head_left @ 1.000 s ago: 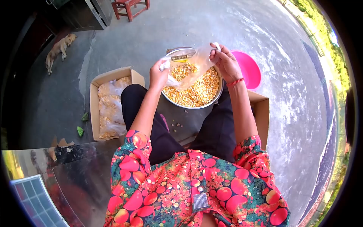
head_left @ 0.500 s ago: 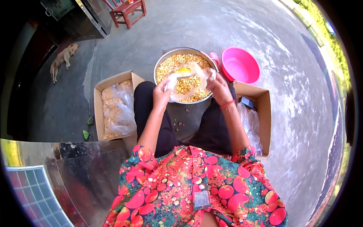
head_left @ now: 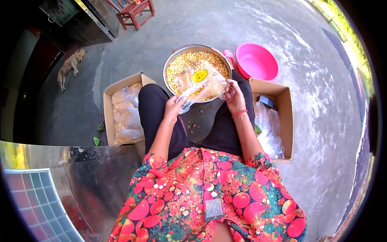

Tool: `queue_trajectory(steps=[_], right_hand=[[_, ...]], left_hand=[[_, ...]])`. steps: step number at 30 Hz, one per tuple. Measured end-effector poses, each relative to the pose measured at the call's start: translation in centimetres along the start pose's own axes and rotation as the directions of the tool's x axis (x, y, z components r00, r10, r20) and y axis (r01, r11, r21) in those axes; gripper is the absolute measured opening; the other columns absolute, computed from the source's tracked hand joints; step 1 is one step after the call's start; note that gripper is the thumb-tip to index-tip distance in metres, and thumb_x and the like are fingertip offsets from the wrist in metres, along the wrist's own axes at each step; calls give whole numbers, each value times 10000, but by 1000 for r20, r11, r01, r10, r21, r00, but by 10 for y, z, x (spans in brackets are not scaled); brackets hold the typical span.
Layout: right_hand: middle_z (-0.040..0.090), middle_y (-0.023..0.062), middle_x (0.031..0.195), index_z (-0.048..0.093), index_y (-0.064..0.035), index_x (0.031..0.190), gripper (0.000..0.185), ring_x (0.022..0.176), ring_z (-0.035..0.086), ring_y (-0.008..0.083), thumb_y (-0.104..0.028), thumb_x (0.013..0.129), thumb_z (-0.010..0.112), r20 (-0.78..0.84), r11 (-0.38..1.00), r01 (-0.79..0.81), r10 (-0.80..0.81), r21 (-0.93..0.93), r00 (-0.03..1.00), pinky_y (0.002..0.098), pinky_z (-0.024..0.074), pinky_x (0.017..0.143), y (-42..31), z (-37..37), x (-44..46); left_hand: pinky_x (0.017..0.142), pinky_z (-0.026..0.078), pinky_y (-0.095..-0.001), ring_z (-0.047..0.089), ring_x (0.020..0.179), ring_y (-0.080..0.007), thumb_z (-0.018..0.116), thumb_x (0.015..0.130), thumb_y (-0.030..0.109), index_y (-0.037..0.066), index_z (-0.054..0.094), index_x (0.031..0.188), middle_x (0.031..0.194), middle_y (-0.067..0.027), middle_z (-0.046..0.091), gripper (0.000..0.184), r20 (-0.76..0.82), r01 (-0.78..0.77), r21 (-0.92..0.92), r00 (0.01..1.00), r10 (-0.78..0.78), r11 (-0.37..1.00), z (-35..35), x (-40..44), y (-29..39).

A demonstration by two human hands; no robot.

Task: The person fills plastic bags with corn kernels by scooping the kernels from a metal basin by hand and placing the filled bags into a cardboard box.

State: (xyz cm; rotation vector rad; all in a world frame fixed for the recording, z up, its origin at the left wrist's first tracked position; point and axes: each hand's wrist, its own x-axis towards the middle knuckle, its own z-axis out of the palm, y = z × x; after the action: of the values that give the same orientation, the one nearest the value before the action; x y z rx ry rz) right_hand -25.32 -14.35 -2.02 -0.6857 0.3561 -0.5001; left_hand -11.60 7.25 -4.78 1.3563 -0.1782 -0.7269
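A clear plastic bag [head_left: 207,82] with a yellow printed patch stretches between my two hands. My left hand [head_left: 173,108] pinches its near left edge, and my right hand [head_left: 235,96] grips its right side. Below and beyond the bag stands a round metal basin [head_left: 165,76] of loose yellow corn kernels [head_left: 183,66], partly hidden by the plastic. The bag looks thin and see-through; whether anything lies inside it, I cannot make out.
Left of my legs, a cardboard box [head_left: 108,121] holds filled plastic bags [head_left: 127,111]. The right box [head_left: 287,121] holds clear bags [head_left: 269,129] and a dark blue box [head_left: 266,101]. Beyond are a pink tub [head_left: 258,62], a red chair [head_left: 135,16] and a lying dog [head_left: 69,66].
The bag has turned and flattened, so its yellow print now shows plainly. My hands have come lower, towards me, and still hold it.
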Motion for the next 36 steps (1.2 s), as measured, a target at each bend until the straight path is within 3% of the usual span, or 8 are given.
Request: queue_trajectory(steps=[6, 8, 11, 14, 20, 24, 30, 36], right_hand=[[532, 12, 754, 529, -56, 1070, 280, 502, 375, 70, -239, 863, 482, 183, 994, 9, -29, 107, 983, 234, 365, 521, -6, 5, -6], [547, 12, 772, 535, -40, 1059, 281, 507, 383, 74, -226, 853, 494, 290, 990, -34, -8, 140, 957, 237, 357, 507, -3, 4, -5], [539, 7, 753, 534, -38, 1053, 280, 527, 402, 74, -224, 848, 492, 253, 994, -13, -15, 108, 967, 238, 360, 507, -1, 1, -4], [529, 2, 730, 529, -34, 1057, 285, 556, 429, 80, -214, 840, 487, 129, 988, 20, -40, 152, 991, 240, 367, 520, -3, -2, -2], [523, 10, 724, 516, -33, 1092, 308, 577, 455, 92, -183, 826, 485, 37, 991, 82, -86, 101, 996, 238, 375, 546, 0, -3, 0], [527, 18, 729, 507, -30, 1121, 329, 575, 454, 92, -173, 825, 487, 37, 994, 89, -91, 70, 995, 240, 377, 547, -1, -2, -1], [542, 19, 756, 469, -27, 1181, 386, 614, 476, 84, -156, 818, 495, 105, 996, 90, -89, -5, 990, 216, 383, 587, -3, -1, -1], [569, 29, 814, 451, -31, 1209, 423, 742, 521, 81, -130, 803, 514, 39, 988, 121, -118, -97, 992, 195, 391, 666, -4, 20, -10]], left_hand=[[663, 474, -223, 584, 726, -98, 626, 802, 168, 10, 576, 992, 846, -29, 615, 252, -8, 47, -181, 999, -49, 982, 10, -14, 23], [670, 470, -227, 583, 735, -100, 634, 795, 180, 12, 576, 995, 850, -26, 614, 267, 62, 117, -95, 992, -112, 989, 2, -10, 18], [665, 463, -233, 581, 740, -100, 652, 770, 168, 20, 579, 992, 853, -20, 613, 278, 136, 146, 8, 980, -145, 989, 2, -15, 16], [652, 448, -213, 546, 674, -72, 659, 747, 123, 49, 612, 940, 794, 4, 601, 212, 100, 78, -184, 993, -60, 980, -1, -8, 15], [787, 480, -341, 584, 882, -163, 579, 816, 115, 59, 605, 860, 894, -53, 622, 76, 123, -50, -496, 984, 127, 867, -5, -19, 36], [786, 478, -332, 582, 876, -162, 569, 830, 136, 80, 603, 816, 894, -43, 623, 67, 120, 28, -533, 992, 43, 846, 1, -29, 49], [750, 447, -271, 556, 791, -94, 559, 846, 182, 89, 616, 860, 827, -10, 613, 110, -116, -221, -377, 975, 191, 899, -5, -25, 43], [679, 405, -213, 504, 690, -56, 545, 850, 125, 68, 601, 981, 758, 18, 561, 153, -66, -377, -337, 924, 378, 863, 12, -27, 83]])
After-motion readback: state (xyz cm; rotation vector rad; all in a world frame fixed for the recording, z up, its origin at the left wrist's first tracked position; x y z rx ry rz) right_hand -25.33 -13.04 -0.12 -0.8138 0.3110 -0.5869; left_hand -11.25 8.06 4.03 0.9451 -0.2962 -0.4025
